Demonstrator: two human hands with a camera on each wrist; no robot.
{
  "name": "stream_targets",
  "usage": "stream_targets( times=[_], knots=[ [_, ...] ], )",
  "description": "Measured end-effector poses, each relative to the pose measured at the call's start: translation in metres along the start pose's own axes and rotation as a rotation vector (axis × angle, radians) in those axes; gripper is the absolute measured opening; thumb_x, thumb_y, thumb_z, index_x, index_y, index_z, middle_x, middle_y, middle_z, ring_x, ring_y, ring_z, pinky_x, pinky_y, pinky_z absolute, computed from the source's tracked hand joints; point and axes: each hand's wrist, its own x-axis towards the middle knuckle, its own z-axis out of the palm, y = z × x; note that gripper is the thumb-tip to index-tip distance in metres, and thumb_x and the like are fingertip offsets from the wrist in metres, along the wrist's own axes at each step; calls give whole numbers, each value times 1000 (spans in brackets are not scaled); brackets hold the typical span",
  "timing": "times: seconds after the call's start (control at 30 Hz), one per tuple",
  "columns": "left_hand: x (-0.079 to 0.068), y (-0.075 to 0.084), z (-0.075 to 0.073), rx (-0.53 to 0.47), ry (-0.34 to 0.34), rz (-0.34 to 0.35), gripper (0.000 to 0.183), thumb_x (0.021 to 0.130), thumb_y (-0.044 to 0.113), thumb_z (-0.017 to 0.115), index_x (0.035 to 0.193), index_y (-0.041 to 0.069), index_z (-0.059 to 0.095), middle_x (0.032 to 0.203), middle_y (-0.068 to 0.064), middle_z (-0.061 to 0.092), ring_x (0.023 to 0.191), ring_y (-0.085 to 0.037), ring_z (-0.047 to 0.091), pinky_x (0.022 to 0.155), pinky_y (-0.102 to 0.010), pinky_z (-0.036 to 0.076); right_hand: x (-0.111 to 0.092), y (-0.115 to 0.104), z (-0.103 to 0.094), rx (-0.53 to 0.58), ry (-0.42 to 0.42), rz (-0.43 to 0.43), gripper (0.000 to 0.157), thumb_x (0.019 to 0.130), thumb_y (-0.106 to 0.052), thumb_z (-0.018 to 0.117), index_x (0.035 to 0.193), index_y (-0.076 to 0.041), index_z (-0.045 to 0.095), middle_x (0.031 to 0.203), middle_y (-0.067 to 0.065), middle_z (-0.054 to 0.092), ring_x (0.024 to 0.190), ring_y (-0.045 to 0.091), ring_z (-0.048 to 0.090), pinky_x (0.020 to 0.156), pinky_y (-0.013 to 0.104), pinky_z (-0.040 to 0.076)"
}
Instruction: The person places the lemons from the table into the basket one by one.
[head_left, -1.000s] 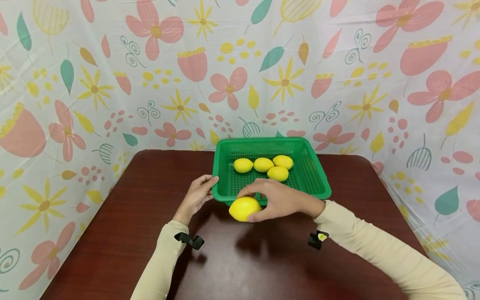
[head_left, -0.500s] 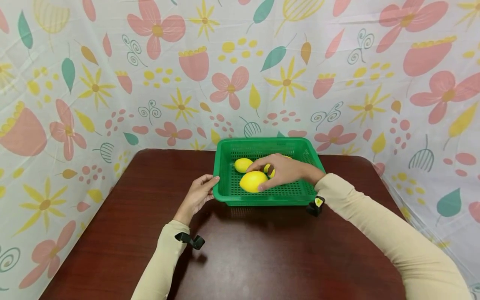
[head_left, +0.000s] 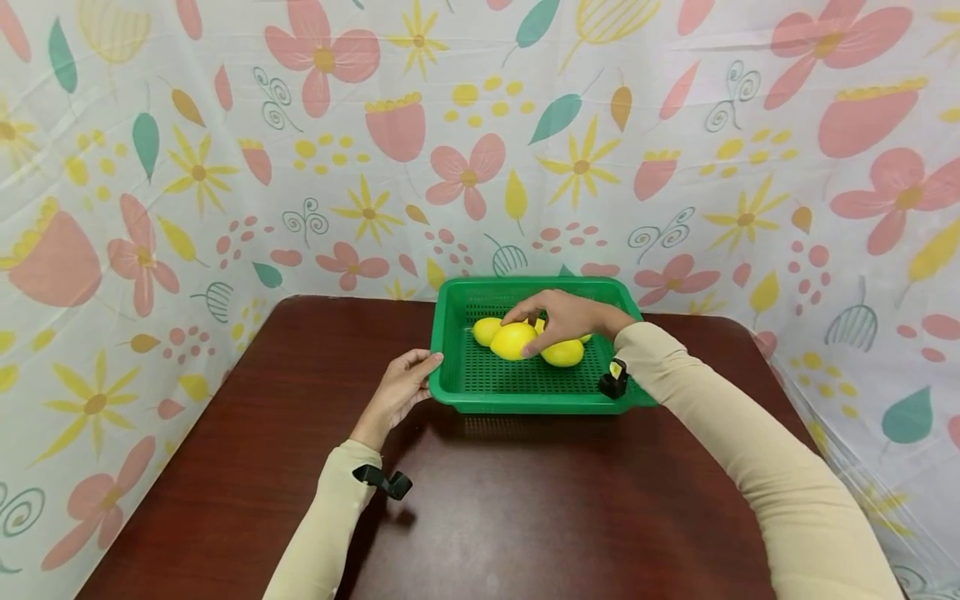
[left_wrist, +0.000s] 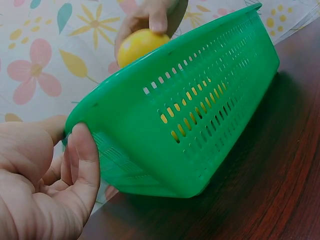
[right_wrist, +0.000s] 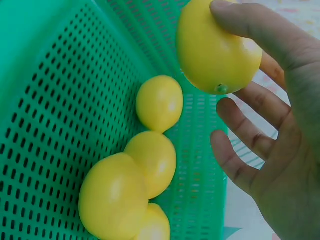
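Observation:
My right hand (head_left: pixel 566 319) pinches a lemon (head_left: pixel 513 342) between thumb and fingers, above the inside of the green plastic basket (head_left: pixel 525 408). In the right wrist view the held lemon (right_wrist: pixel 217 47) hangs over the perforated floor, while the lower fingers (right_wrist: pixel 245 127) stand off it. Several other lemons (right_wrist: pixel 114 195) lie grouped in the basket; in the head view the hand partly covers them. My left hand (head_left: pixel 401 387) grips the basket's left rim, thumb on top. The left wrist view shows that hand's fingers (left_wrist: pixel 84 150) curled at the basket's corner.
The basket stands on a dark reddish-brown table (head_left: pixel 480 508) near its back edge. Behind and along both sides hangs a white cloth (head_left: pixel 300 150) printed with flowers and leaves. A black wrist strap (head_left: pixel 382 481) sits on the left sleeve, another (head_left: pixel 613 381) on the right.
My right hand has carried the lemon from in front of the basket's near rim, up and back, to over its inside. The left hand keeps its grip on the rim.

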Motion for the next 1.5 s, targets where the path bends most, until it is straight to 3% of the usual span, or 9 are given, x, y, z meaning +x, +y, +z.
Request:
stream_targets(
  times=[0.37, 0.77, 1.0, 1.23, 1.5],
  knots=[
    [2, -1, -1, 5, 16, -6, 35, 103, 29, 66, 126, 2, 61, 83, 1, 48, 66, -12, 43, 66, -27, 48, 25, 28, 10, -13, -70, 132, 62, 88, -33, 84, 143, -18, 61, 148, 3, 56, 122, 29, 56, 103, 51, 47],
    [2, 0, 0, -2, 23, -17, 31, 103, 29, 66, 123, 5, 62, 82, 0, 47, 66, -12, 42, 66, -28, 48, 33, 47, 19, -29, -62, 132, 59, 86, -26, 86, 139, -14, 63, 144, 7, 60, 123, 31, 60, 99, 47, 52],
    [3, -3, -1, -10, 25, -20, 32, 102, 30, 67, 123, 6, 62, 81, 0, 47, 66, -12, 43, 64, -27, 48, 38, 47, 29, -66, -94, 144, 55, 86, -25, 86, 136, -17, 67, 144, 5, 59, 132, 30, 53, 104, 50, 48],
    [4, -5, 1, -10, 17, -19, 30, 102, 29, 66, 120, 5, 62, 81, 1, 47, 66, -12, 43, 64, -27, 48, 40, 47, 35, -130, -126, 157, 54, 85, -23, 86, 135, -17, 67, 142, 4, 61, 130, 28, 55, 105, 48, 47],
    [4, -3, -1, 3, 28, -24, 31, 103, 30, 66, 122, 6, 62, 82, 1, 47, 68, -12, 43, 66, -28, 48, 42, 47, 34, -109, -113, 169, 57, 84, -26, 87, 136, -16, 67, 139, 3, 63, 127, 26, 57, 103, 47, 49]
  ],
)
